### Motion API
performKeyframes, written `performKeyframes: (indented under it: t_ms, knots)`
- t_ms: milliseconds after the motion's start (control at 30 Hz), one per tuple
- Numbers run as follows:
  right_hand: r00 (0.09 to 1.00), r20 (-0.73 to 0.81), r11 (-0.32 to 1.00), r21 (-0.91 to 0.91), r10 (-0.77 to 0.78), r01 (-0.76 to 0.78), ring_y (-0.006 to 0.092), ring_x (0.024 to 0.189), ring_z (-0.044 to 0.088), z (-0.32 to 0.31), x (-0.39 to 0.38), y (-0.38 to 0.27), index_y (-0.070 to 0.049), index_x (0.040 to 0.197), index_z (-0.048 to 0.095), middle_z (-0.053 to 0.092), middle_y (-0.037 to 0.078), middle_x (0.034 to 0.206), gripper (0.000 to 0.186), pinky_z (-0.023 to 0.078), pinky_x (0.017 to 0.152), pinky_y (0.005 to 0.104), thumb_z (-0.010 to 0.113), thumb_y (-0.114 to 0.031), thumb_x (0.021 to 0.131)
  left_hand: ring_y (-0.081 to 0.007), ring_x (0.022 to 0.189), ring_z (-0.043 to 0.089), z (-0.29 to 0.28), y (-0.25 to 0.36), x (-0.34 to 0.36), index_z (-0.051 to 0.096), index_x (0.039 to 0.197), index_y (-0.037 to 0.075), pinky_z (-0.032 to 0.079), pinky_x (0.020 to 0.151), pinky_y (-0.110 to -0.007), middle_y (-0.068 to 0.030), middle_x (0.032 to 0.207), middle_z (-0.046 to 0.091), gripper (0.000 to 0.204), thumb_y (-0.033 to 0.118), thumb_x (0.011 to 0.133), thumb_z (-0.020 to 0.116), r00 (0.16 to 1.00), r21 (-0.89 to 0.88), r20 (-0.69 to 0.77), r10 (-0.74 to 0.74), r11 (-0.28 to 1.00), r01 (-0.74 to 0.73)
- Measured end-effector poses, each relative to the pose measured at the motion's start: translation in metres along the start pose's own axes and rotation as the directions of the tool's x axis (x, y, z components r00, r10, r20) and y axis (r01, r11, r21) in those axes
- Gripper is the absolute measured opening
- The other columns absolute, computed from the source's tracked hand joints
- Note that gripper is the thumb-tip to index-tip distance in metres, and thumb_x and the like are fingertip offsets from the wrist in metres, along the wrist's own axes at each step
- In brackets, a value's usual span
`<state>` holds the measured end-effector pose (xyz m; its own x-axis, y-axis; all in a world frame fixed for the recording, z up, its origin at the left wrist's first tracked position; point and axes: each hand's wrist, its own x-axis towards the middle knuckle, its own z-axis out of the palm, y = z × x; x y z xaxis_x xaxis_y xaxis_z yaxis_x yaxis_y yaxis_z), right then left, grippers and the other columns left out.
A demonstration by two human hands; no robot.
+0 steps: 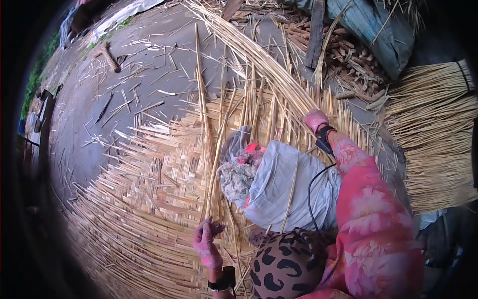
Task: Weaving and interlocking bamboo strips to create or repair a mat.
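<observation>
My right hand (315, 120), in a pink glove, grips a long bundle of pale split reed strips (259, 57) that runs up to the far top. My left hand (206, 239), also gloved, is closed at the lower ends of a few long strips (209, 184) lying over the partly woven mat (149, 194). The mat has loose strip ends fanning along its far edge. A pale cloth sack (279, 184) with a woolly, mottled bundle (234, 182) lies on the mat between my hands, beside my leopard-print knee (284, 261).
Scattered slivers lie on grey ground (99, 149), with a short wooden piece (109, 57) at upper left. Dried corn cobs (348, 55), a dark plank (314, 32) and a bluish tarp (383, 30) are at upper right. A stack of reeds (433, 139) lies at the right.
</observation>
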<state>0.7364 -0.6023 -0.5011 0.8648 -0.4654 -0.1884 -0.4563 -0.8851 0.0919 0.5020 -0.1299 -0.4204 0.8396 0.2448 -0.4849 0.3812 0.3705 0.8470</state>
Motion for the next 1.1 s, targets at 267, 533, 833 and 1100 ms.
performKeyframes:
  t_ms: [267,533,833,1100]
  knots:
    - [0.998,-0.057,0.979,0.203,0.011,0.001,0.0353,0.094,0.059,-0.019,0.001,0.001,-0.008,0.094,0.067,0.063,0.017,0.1,0.025,0.048,0.078,0.0432,0.056,-0.022,0.078,-0.0195,0.073,0.064,-0.027,0.001,0.0,0.057,0.106,-0.004,0.051,0.073,-0.032,-0.0109,0.083,0.064,0.032,0.024,0.091,0.054,0.996,0.073,-0.084,-0.04,0.996,0.046]
    - [0.98,-0.195,0.994,0.09,-0.038,0.057,0.0338,0.089,0.062,-0.005,0.041,0.077,-0.008,0.096,0.066,0.064,0.017,0.095,0.026,0.049,0.077,0.0403,0.052,-0.025,0.08,-0.0212,0.072,0.065,-0.019,-0.01,0.0,0.058,0.107,-0.003,0.052,0.071,-0.032,-0.0113,0.084,0.065,0.031,0.023,0.091,0.054,0.998,0.023,0.005,-0.055,0.998,0.054]
    - [0.97,-0.235,0.975,0.194,-0.061,0.109,0.0285,0.086,0.065,0.022,0.016,0.033,-0.008,0.091,0.069,0.066,0.014,0.095,0.023,0.052,0.071,0.0383,0.049,-0.015,0.082,-0.021,0.071,0.065,-0.037,-0.009,-0.004,0.059,0.105,-0.004,0.052,0.069,-0.03,-0.0126,0.082,0.065,0.028,0.019,0.091,0.053,0.996,0.089,-0.089,-0.03,0.995,0.038]
    - [0.959,-0.125,0.94,-0.266,-0.253,0.214,0.0299,0.083,0.065,0.006,0.023,0.058,-0.006,0.089,0.069,0.066,0.016,0.091,0.023,0.052,0.07,0.0385,0.049,-0.014,0.081,-0.0205,0.072,0.066,-0.026,-0.012,-0.004,0.059,0.106,-0.002,0.053,0.069,-0.031,-0.0122,0.083,0.066,0.03,0.023,0.09,0.055,1.0,0.106,0.017,-0.026,0.994,0.024]
